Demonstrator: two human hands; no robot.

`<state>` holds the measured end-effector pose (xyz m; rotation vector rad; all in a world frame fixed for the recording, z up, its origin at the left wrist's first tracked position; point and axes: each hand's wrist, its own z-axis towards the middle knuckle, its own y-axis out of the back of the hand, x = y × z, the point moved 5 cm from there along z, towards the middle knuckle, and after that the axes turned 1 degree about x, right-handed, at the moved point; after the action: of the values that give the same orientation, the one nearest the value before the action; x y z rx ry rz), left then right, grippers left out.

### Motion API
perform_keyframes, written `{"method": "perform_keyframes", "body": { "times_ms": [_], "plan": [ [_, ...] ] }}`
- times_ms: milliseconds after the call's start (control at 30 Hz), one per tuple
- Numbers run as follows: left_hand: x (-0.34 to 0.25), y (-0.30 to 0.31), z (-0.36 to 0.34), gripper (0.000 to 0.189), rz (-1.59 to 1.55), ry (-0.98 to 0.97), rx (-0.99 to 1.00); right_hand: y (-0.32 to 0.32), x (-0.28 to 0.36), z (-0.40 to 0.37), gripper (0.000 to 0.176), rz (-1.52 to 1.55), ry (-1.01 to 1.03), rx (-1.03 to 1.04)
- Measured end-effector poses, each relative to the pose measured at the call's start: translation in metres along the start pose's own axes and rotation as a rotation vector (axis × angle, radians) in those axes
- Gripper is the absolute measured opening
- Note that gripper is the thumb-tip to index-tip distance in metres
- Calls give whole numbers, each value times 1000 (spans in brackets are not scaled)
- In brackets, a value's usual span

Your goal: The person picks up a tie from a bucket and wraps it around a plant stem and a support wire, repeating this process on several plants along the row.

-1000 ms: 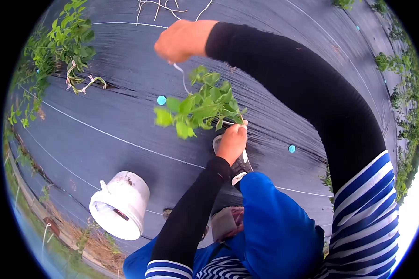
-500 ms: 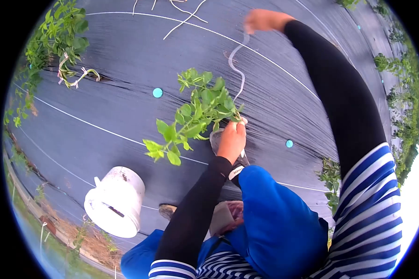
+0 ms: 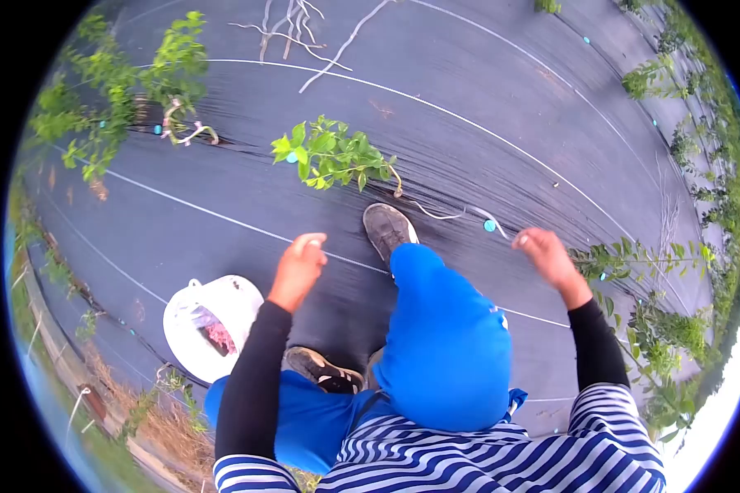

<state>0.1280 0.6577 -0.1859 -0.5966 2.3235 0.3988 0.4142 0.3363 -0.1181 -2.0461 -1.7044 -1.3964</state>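
Note:
A leafy green plant point(image 3: 333, 156) leans left over the black ground sheet. From its base a long pale bare stem point(image 3: 436, 215) runs right, its far part blurred. My right hand point(image 3: 547, 256) is just beyond the stem's tip, with loosely bent fingers and a small gap between them and the stem. My left hand point(image 3: 298, 269) hovers over the sheet between the plant and the white bucket point(image 3: 242, 297). Its fingers are half curled and nothing shows in them. My shoe point(image 3: 388, 230) stands close below the plant's base.
Through the bucket's opening shows something pinkish point(image 3: 218, 335). Several bare pale sticks point(image 3: 292, 33) lie at the top. Another plant point(image 3: 107, 90) and a bent, tied stem point(image 3: 177, 127) are at upper left; more plants point(image 3: 662, 337) grow at right. White lines cross the black sheet point(image 3: 469, 164).
My left hand has let go of the plant and drawn back down-left. My right hand has come down from the top to the right side; the pale stem now stretches rightward instead of upward.

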Motion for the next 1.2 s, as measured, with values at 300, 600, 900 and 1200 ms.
{"method": "perform_keyframes", "body": {
  "times_ms": [300,600,900,1200],
  "plan": [
    [-3,110,-190,25,-389,-256,-356,-12,73,-107,18,-959,316,-333],
    [34,142,-302,33,-683,-553,-577,47,132,-201,19,-759,458,-410],
    [52,144,-351,28,-773,-635,-679,-154,49,19,20,106,51,247],
    [83,147,-374,24,-831,-581,-786,-232,-43,45,28,-456,200,-52]
  ]
}}
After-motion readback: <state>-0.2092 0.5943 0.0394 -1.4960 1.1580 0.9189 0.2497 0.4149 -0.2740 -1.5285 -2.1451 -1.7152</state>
